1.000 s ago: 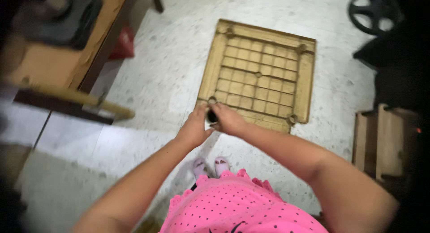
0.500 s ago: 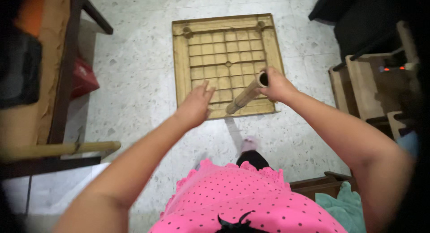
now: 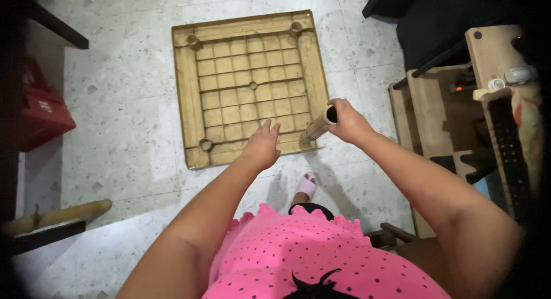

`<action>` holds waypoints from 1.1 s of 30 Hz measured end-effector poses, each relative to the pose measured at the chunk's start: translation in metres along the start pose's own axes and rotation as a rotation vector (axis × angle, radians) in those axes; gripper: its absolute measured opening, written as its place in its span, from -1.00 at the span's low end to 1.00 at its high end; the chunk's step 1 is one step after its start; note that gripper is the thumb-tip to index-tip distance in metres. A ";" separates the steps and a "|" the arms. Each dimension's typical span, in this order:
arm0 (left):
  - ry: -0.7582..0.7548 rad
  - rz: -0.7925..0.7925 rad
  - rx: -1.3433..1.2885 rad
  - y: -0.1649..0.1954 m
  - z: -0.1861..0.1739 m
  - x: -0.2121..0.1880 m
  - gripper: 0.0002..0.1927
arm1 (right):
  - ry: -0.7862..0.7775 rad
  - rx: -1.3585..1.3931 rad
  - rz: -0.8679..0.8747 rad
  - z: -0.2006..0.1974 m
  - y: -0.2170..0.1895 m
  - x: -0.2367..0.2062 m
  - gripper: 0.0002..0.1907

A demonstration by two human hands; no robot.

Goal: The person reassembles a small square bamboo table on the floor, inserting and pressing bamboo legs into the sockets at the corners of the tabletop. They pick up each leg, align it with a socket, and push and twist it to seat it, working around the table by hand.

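Right hand (image 3: 348, 122) grips the tan leg (image 3: 317, 126) at the upturned table's (image 3: 249, 89) corner socket (left hand (image 3: 261, 148) open, fingers spread); tilted, it could jam

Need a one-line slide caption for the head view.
Right hand grips a tan tubular leg at the corner of an upturned plastic table top; left hand hovers nearby.

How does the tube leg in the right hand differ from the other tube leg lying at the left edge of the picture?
The tube leg in the right hand stands tilted in a corner of the upturned table top; the leg at the left lies nearly flat, apart from it. The right hand grips the first; no hand touches the second. The first shows its open hollow end; the second is partly hidden. Both are tan and round.
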State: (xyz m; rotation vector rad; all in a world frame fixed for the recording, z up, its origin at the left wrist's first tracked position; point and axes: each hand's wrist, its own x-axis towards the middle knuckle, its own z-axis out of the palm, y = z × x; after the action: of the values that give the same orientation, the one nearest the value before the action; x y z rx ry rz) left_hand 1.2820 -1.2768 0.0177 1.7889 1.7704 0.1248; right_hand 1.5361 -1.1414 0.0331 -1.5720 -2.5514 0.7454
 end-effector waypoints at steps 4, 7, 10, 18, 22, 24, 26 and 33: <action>-0.010 -0.025 -0.014 0.038 0.015 0.050 -0.11 | -0.032 0.026 -0.010 -0.024 0.057 0.019 -0.26; -0.052 -0.080 -0.007 0.061 0.026 0.077 -0.11 | -0.051 0.039 0.014 -0.038 0.091 0.030 -0.26; -0.065 -0.073 0.012 0.077 0.035 0.098 -0.12 | -0.028 0.073 -0.001 -0.049 0.113 0.039 -0.27; -0.098 -0.028 0.088 0.091 0.047 0.141 -0.14 | -0.071 0.058 0.023 -0.069 0.130 0.057 -0.29; -0.094 0.027 0.094 0.097 0.047 0.164 -0.14 | -0.038 0.071 -0.001 -0.079 0.136 0.062 -0.29; -0.066 0.054 0.096 0.101 0.044 0.171 -0.15 | -0.031 0.073 0.001 -0.078 0.137 0.063 -0.29; -0.064 0.072 0.095 0.101 0.038 0.178 -0.15 | -0.031 0.071 0.028 -0.075 0.137 0.064 -0.29; -0.088 0.085 0.075 0.094 0.022 0.191 -0.12 | 0.023 0.067 -0.007 -0.064 0.137 0.066 -0.29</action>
State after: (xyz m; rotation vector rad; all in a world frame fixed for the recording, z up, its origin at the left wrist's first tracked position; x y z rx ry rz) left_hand 1.3940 -1.0984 -0.0212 1.8940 1.6579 0.0137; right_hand 1.6360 -1.0116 0.0179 -1.5425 -2.4872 0.7985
